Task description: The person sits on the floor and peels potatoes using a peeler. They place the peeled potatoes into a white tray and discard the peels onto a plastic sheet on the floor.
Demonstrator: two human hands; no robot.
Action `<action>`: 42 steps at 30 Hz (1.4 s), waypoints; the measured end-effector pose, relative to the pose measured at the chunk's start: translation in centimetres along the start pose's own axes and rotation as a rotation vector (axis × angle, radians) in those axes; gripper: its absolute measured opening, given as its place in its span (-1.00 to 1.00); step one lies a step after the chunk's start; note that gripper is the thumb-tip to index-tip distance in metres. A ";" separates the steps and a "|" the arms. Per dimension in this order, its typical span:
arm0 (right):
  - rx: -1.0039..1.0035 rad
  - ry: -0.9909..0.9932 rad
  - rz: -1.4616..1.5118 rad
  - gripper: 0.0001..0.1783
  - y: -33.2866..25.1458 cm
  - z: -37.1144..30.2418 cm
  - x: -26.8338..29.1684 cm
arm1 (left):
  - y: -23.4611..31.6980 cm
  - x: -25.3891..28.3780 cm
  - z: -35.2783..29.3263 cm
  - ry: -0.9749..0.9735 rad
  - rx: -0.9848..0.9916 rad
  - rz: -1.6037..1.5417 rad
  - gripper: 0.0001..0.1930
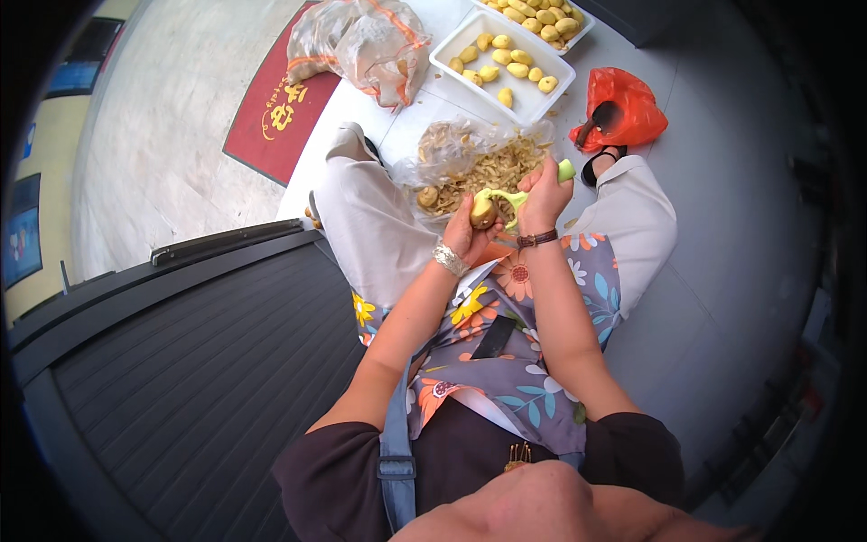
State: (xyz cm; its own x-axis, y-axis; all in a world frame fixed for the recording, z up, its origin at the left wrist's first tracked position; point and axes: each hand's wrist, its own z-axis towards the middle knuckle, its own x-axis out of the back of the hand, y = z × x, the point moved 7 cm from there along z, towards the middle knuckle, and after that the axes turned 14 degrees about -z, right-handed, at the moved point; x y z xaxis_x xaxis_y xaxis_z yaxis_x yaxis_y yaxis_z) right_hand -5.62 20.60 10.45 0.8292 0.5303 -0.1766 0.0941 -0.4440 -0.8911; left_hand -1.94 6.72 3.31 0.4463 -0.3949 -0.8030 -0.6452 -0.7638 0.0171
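My left hand (464, 238) is closed around a partly peeled potato (484, 215), with brown skin below and yellow flesh showing at its top. Gripped in my right hand (545, 199) is a light green peeler (566, 170), whose handle end sticks out above the fist. The peeler's head reaches left to the potato and seems to touch it, though the blade is too small to make out. Just beyond both hands lies a heap of potato peelings (510, 167) on clear plastic. A small brown potato (427, 196) rests at the heap's left edge.
Peeled potatoes lie in a white tray (440, 60) farther off, with a second, fuller tray (585, 32) behind it. A translucent sack (375, 50) sits on a red mat's (262, 117) edge. To the right is a red plastic bag (632, 117) with a dark-handled object.
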 end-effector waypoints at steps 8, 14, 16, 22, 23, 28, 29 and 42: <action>0.177 0.178 -0.194 -0.82 0.3 3.8 0.7 | 0.1 -0.2 -0.4 -0.097 -0.035 0.063 -0.58; 0.008 -0.009 -0.021 -0.79 -0.6 2.3 -0.6 | 0.6 -0.6 -0.8 -0.054 -0.012 0.089 -0.60; -0.036 -0.066 -0.049 -0.80 -0.4 0.9 -1.6 | 1.1 -0.7 -0.7 -0.068 -0.095 0.186 -0.64; 0.366 0.118 -0.627 -0.85 0.3 7.1 -0.4 | 1.7 -1.0 -0.7 -0.115 -0.174 0.258 -0.69; 0.060 0.047 -0.338 -0.86 1.5 7.0 0.3 | 1.7 -0.9 -0.8 -0.094 -0.155 0.220 -0.68; 0.039 -0.065 -0.029 -0.83 -1.6 2.6 -0.8 | 0.6 -1.2 -0.9 -0.057 0.042 0.080 -0.59; 0.012 -0.097 0.015 -0.81 -1.5 1.1 -1.2 | 0.5 -1.1 -0.8 -0.065 0.047 0.089 -0.58; 0.108 0.022 -0.124 -0.79 -1.5 4.1 0.2 | 0.5 0.3 -0.8 -0.096 0.076 0.204 -0.45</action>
State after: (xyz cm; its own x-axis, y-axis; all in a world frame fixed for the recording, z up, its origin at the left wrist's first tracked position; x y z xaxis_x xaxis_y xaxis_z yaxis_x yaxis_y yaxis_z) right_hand -7.84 24.32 10.06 0.8269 0.5598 -0.0542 0.1377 -0.2950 -0.9455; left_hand -1.65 5.77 3.56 0.2428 -0.4841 -0.8406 -0.7627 -0.6307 0.1430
